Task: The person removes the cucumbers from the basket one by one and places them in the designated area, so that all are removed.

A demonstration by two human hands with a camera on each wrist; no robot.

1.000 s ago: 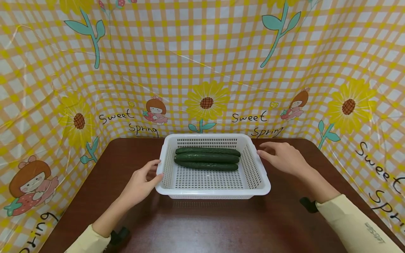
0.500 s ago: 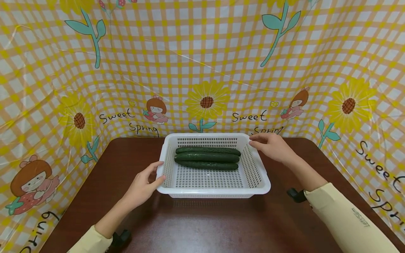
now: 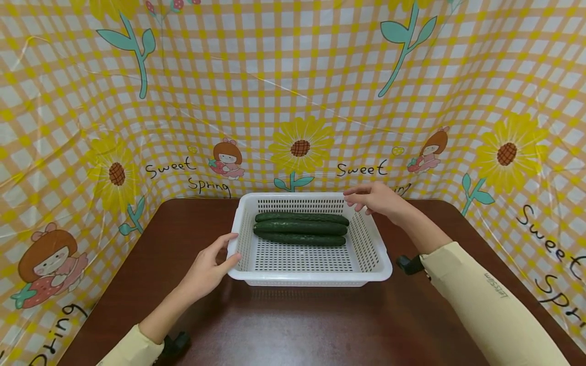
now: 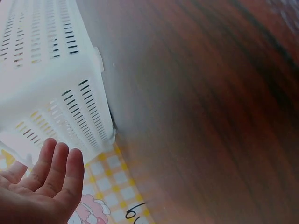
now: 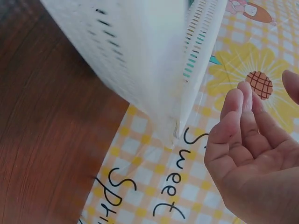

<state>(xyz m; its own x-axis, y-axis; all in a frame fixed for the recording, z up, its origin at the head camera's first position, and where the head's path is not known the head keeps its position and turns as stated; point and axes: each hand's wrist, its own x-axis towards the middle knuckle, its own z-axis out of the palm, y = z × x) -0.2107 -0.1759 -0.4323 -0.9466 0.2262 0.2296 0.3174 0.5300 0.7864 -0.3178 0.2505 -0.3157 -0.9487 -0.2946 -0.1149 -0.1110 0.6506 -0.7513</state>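
Three dark green cucumbers, the middle one (image 3: pixel 299 227) among them, lie side by side in a white plastic basket (image 3: pixel 306 277). At the basket's left rim is my left hand (image 3: pixel 203 267). Its index finger and thumb rest on the rim; in the left wrist view its other fingers (image 4: pixel 74 175) extend loosely by the slotted outer wall. My right hand (image 3: pixel 377 200) is over the far right corner of the basket, palm down, with nothing in it. Loosely bent fingers (image 5: pixel 224 128) show in the right wrist view, apart from the basket wall (image 5: pixel 140 56). Neither hand touches a cucumber.
The basket stands on a dark brown table (image 3: pixel 293 325), towards its far edge. A yellow checked cloth (image 3: pixel 293 91) with sunflowers hangs behind and on both sides. Black wrist devices, such as the right one (image 3: pixel 409 265), sit under the sleeves.
My right hand has moved from beside the right rim leftward and away, over the far right corner. The left hand has shifted very slightly on the rim. Basket and cucumbers stay put.
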